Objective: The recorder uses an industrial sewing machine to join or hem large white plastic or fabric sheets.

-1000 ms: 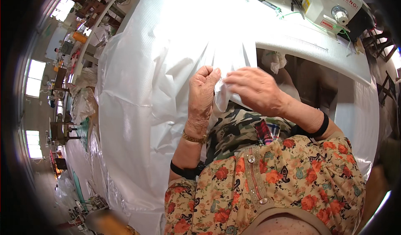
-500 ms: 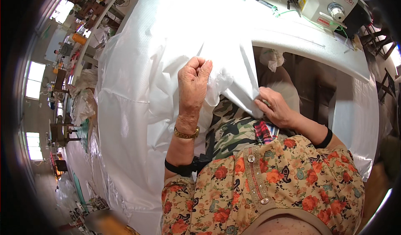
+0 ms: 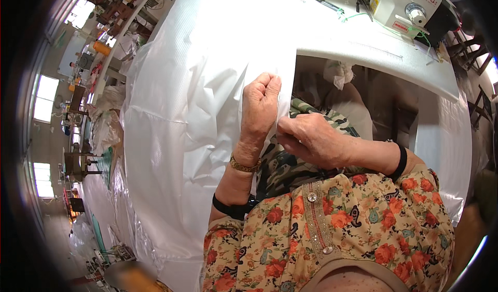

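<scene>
A large sheet of white plastic-like fabric drapes over the table and hangs down beside my lap in folds. My left hand is closed on the fabric near its right edge, thumb on top. Just below and to the right, my right hand pinches the same edge, its fingers curled and partly hidden. Between the hands the edge runs as a narrow, fairly straight strip. Under them lie my camouflage-patterned trousers.
A white sewing machine stands at the far right on a white table. Tweezers or a similar thin tool and green thread lie near it. A cut-out gap in the table opens before my lap. More workbenches line the left.
My right hand has moved left, close to my left hand, which has shifted slightly right. The loose fabric corner between them has been drawn into a straighter edge.
</scene>
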The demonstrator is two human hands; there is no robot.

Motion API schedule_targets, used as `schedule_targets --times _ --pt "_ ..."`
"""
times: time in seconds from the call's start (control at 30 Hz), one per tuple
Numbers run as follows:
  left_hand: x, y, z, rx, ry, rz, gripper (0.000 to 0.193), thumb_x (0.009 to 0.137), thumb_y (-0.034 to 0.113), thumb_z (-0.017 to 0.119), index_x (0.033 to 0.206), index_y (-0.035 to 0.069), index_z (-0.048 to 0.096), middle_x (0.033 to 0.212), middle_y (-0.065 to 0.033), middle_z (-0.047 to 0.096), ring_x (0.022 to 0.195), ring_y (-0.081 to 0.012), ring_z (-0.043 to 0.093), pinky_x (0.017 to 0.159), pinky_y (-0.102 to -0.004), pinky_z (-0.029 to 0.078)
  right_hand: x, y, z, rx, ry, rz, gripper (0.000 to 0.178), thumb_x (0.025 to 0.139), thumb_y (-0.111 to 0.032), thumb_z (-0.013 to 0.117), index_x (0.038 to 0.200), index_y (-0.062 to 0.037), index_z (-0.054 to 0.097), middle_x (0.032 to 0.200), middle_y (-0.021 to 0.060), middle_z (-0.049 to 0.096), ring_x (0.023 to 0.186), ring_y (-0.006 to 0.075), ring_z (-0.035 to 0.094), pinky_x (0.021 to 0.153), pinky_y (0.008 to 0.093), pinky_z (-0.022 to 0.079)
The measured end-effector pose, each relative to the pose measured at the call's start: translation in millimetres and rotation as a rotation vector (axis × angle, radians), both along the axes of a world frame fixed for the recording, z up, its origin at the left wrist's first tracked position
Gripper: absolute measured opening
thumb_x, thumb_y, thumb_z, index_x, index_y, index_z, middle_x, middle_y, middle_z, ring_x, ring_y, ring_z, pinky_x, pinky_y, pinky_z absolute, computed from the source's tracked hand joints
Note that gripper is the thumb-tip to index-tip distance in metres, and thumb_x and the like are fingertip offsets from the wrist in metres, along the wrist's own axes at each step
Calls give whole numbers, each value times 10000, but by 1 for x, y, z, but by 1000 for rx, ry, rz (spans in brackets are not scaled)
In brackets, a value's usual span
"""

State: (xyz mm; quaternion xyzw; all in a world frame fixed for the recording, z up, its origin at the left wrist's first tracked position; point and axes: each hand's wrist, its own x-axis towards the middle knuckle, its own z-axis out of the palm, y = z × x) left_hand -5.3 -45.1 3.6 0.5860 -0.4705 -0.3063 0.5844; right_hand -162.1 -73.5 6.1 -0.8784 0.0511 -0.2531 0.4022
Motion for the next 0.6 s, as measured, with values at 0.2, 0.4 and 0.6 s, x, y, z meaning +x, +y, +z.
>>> schedule_targets --times 0.2,0.4,0.6 --pt "1 9 5 91 18 -21 236 917 111 636 728 35 516 645 77 410 611 -17 339 510 -216 301 7 6 -5 -409 -49 -27 156 801 -75 630 793 -50 477 628 78 521 560 255 544 561 369 441" --pt "6 21 -7 113 -59 -6 206 837 75 664 703 -2 528 606 65 443 587 -18 370 494 -227 318 11 5 -18 -588 -112 -9 165 783 -103 632 783 -61 473 624 39 498 551 210 516 566 346 432" --pt "8 36 -1 131 -208 146 169 871 81 647 763 -45 611 577 -10 503 575 -48 429 506 -265 373 16 -12 -15 -384 -212 95 180 830 -168 677 864 -49 545 746 49 574 660 215 577 603 360 453"
